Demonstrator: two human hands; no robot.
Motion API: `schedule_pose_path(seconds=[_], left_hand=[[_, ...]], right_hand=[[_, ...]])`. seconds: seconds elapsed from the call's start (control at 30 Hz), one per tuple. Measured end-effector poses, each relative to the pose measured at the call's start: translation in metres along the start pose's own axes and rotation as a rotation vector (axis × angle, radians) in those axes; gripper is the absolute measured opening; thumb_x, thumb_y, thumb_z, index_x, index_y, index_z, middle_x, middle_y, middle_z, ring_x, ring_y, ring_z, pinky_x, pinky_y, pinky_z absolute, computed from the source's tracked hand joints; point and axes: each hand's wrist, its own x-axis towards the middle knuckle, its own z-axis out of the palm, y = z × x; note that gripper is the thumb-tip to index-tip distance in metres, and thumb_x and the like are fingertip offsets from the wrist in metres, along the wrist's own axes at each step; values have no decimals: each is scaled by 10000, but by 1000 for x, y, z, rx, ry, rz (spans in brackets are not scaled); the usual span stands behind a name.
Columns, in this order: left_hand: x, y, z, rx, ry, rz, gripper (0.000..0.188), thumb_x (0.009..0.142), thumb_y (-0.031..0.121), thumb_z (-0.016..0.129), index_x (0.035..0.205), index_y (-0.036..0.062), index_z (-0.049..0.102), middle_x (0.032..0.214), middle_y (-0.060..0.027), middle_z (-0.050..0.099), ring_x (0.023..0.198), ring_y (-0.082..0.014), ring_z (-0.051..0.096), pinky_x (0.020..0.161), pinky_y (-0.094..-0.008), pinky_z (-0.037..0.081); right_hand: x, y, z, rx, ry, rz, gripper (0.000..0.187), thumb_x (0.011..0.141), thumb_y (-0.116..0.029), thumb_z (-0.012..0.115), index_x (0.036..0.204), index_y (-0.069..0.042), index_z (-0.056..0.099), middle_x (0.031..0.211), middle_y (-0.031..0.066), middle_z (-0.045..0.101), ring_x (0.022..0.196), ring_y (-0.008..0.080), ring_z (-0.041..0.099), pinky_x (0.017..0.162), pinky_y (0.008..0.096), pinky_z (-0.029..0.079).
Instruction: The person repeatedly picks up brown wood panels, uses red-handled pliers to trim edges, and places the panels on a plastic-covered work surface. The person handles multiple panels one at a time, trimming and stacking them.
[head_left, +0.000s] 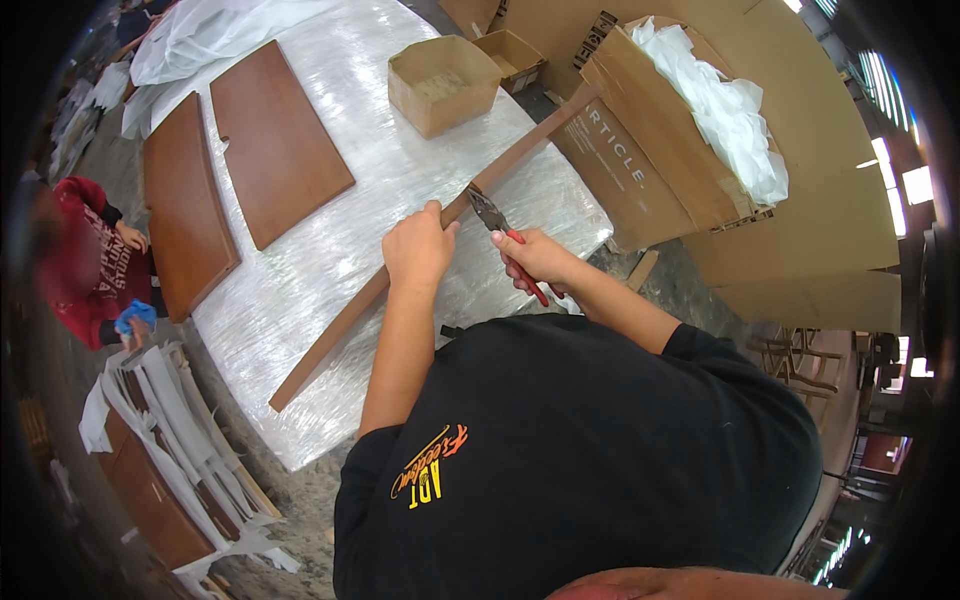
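A long brown wooden rail lies slantwise across the table, from the near left to the far right. My left hand is closed around the rail near its middle. In my right hand are pliers with red handles, gripped from the side. Their dark metal jaws touch the rail's edge just beyond my left hand. Whether the jaws bite on anything small there, I cannot make out.
Plastic film wraps the table. Two brown wooden panels lie at its left, with an open cardboard box farther back. A large carton with white foam wrap stands right. A co-worker in a red top stands left, beside stacked panels.
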Motion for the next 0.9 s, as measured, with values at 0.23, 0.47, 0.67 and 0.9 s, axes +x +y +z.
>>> schedule_pose_path(seconds=[0.23, 0.47, 0.67, 0.9], left_hand=[[-1, 4, 2, 35, -7, -12, 328, 953, 375, 747, 1075, 75, 696, 950, -161, 772, 957, -366, 750, 813, -486, 579], [4, 3, -1, 65, 34, -13, 317, 938, 380, 760, 1044, 86, 704, 921, -154, 765, 901, -373, 747, 784, -492, 572], [17, 1, -12, 56, 53, -73, 294, 906, 376, 783, 995, 105, 714, 878, -133, 766, 854, -360, 739, 749, -481, 560], [21, 12, -18, 85, 17, -181, 309, 869, 382, 820, 952, 101, 719, 815, -127, 750, 832, -348, 732, 739, -462, 554]], right_hand=[[-13, 5, -6, 628, -491, 108, 557, 1066, -652, 514, 876, -129, 511, 647, 17, 507, 517, 153, 515, 470, 339, 475], [16, 33, 9, 1116, -1035, 118, 590, 1066, -672, 459, 860, -125, 534, 622, 19, 507, 449, 149, 479, 424, 306, 439], [9, -6, -27, 860, -1139, 49, 635, 1047, -684, 485, 863, -78, 536, 618, 49, 509, 443, 166, 513, 392, 313, 422], [223, -159, -130, 519, -224, -328, 485, 1108, -506, 509, 961, -66, 650, 704, 8, 527, 561, 143, 552, 431, 277, 418]])
